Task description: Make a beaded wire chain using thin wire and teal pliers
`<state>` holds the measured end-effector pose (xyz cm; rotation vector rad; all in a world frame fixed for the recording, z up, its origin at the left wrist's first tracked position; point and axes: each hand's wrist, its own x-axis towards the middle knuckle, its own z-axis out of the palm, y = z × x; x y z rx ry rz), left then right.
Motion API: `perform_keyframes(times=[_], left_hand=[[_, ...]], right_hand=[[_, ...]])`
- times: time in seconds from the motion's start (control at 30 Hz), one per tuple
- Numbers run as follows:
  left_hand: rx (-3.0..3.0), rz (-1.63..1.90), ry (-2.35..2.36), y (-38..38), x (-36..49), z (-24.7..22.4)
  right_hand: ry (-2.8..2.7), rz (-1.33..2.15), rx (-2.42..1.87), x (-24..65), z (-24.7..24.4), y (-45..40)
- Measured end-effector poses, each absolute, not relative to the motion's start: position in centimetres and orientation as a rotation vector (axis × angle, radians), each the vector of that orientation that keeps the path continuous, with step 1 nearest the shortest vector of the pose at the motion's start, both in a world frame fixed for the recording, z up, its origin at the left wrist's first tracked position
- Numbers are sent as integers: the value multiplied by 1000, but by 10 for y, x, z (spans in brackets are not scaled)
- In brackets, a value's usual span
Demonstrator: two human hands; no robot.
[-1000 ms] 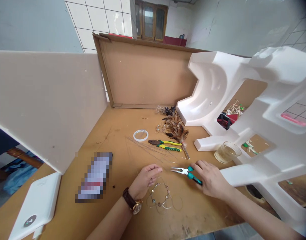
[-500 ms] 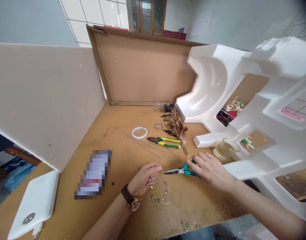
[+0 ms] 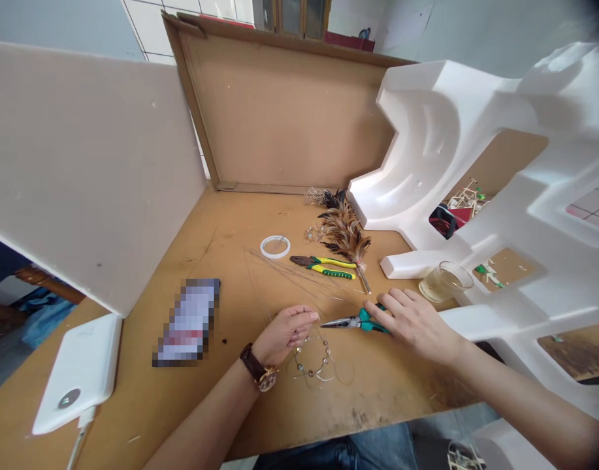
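Observation:
My left hand (image 3: 290, 333), a watch on its wrist, pinches the upper end of a beaded wire ring (image 3: 327, 360). Thin wire ends curl loosely around the ring's lower side. My right hand (image 3: 414, 324) is closed on the teal handles of needle-nose pliers (image 3: 345, 322). The pliers' narrow jaws point left, and their tip lies close to my left fingertips. Whether the jaws touch the wire, I cannot tell. Behind the hands lie yellow-and-green combination pliers (image 3: 323, 266) and several straight wires (image 3: 299, 279).
A white tape roll (image 3: 274, 247) and a feather duster (image 3: 345, 232) lie farther back. On the right, a glass (image 3: 445, 282) stands beside a large white foam piece (image 3: 417, 150). Leftward are a blurred phone (image 3: 189, 320) and a white power bank (image 3: 78, 372). A cardboard panel (image 3: 289, 111) closes the back.
The view has tipped downward, so everything sits higher and more of my lap shows. Both hands keep nearly the same hold on the ring and the pliers.

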<state>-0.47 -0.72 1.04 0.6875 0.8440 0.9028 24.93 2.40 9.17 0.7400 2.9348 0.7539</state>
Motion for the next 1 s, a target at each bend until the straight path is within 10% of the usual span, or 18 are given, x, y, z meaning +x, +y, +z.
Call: perform_keyframes(times=[1.0], left_hand=[[697,861,787,-6,-8,7]], right_hand=[[2900,781,730,249,91,22]])
